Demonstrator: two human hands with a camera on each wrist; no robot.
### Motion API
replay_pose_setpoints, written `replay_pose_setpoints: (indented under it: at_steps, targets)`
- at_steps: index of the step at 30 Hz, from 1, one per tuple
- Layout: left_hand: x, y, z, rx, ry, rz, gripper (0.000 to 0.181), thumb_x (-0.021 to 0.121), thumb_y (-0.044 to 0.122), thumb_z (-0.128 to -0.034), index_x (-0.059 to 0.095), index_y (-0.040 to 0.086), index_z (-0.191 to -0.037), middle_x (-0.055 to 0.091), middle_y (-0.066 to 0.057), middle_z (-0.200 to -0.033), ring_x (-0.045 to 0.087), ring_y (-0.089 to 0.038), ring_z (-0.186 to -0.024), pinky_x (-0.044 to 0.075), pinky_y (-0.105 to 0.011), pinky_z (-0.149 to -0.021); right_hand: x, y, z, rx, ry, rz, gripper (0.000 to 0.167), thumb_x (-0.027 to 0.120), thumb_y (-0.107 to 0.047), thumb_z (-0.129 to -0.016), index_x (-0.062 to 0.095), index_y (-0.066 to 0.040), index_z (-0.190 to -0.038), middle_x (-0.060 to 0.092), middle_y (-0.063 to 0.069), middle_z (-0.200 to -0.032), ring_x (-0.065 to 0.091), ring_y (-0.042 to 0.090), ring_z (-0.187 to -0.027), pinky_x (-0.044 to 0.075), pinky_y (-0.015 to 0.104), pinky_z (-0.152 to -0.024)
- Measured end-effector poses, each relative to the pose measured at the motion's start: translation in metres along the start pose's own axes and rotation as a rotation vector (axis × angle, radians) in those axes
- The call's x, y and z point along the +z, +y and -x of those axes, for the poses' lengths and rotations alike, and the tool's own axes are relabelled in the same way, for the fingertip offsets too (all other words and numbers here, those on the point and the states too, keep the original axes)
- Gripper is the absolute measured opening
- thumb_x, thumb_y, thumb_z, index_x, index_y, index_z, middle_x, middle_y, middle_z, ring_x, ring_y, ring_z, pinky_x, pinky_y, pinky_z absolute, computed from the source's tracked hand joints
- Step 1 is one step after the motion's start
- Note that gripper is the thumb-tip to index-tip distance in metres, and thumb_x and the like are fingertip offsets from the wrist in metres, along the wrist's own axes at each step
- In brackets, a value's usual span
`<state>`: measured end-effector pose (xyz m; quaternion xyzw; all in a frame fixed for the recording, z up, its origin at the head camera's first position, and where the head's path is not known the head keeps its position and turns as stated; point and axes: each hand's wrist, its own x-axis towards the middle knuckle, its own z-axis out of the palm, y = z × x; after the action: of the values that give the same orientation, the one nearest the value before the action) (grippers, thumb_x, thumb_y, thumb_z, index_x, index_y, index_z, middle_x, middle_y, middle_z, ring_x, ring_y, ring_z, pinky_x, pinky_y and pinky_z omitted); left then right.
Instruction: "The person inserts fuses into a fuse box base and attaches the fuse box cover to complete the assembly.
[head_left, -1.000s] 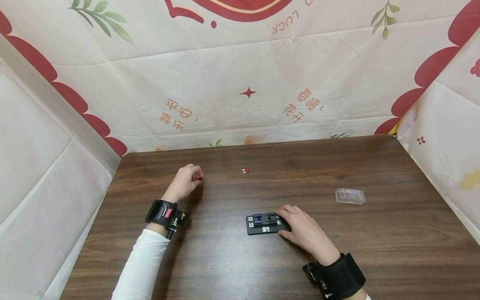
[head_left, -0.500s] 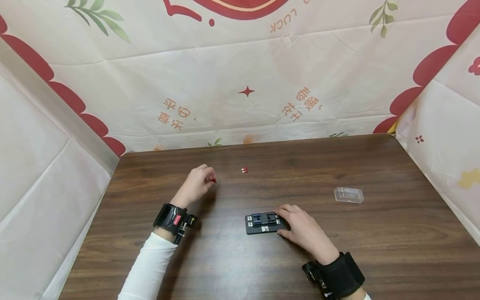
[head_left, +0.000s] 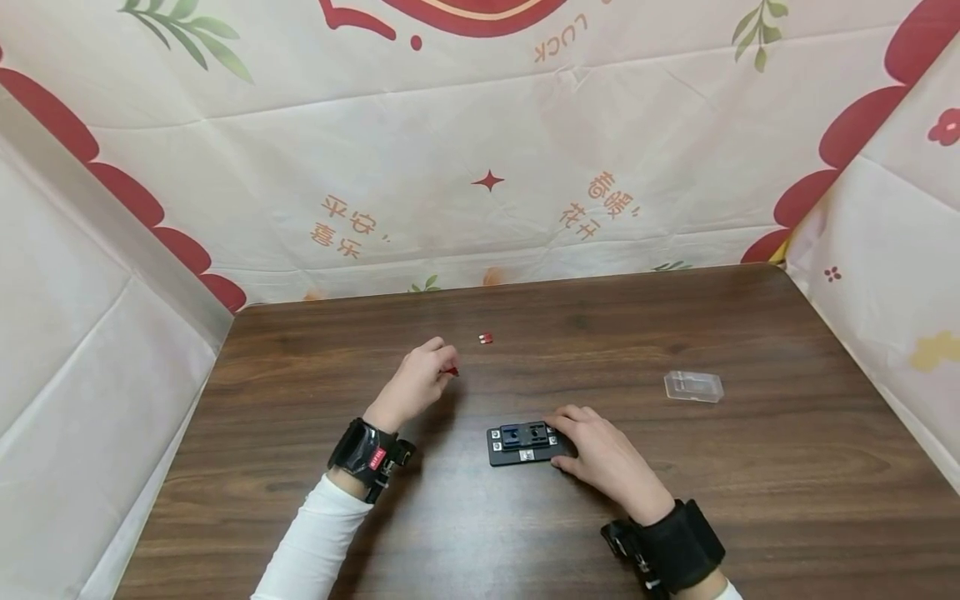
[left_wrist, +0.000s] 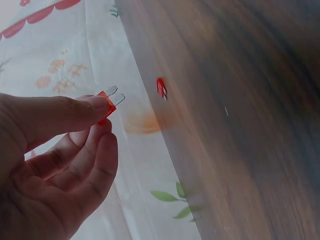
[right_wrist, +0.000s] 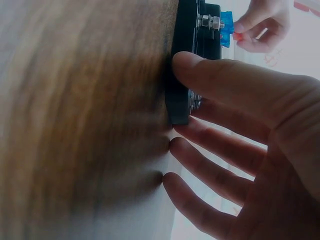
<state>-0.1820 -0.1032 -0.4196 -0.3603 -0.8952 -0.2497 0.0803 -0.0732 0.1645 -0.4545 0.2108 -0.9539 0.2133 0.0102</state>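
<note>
My left hand [head_left: 416, 383] pinches a red blade fuse [left_wrist: 106, 107] between thumb and fingers, above the table and left of a black fuse block. Two bare metal prongs stick out of that fuse, away from the hand. The fuse block [head_left: 504, 458] lies flat on the table; my right hand [head_left: 611, 462] holds its right end, thumb on the near side and fingers on the far side. A blue fuse [right_wrist: 226, 29] sits in the block's left holder. Near the back of the table lies another red fuse [head_left: 486, 338], also visible in the left wrist view.
To the right on the brown wooden table [head_left: 750, 467] lies a clear plastic case [head_left: 693, 386]. A printed white cloth [head_left: 420, 167] hangs behind the table's back edge, with white cloth at both sides.
My left hand has moved right and slightly nearer, carrying the red fuse toward the block. The right hand has stayed on the block. The view has shifted slightly.
</note>
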Motion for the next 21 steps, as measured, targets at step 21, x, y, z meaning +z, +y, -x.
replay_pose_setpoints:
  at_steps: [21]
  targets:
    - [0.018, 0.047, -0.006, 0.151, -0.086, -0.016, 0.018, 0.068, -0.011, -0.0793, 0.064, 0.005, -0.088, 0.051, -0.002, -0.084, 0.057, -0.017, -0.078, 0.049, -0.029, -0.07, -0.001, 0.0, -0.002, 0.008, -0.003, -0.004, 0.048, 0.084, -0.013, -0.073, 0.066, -0.003, -0.117, 0.061, 0.01, -0.113, 0.058, 0.029, -0.104, 0.047, 0.045, -0.085]
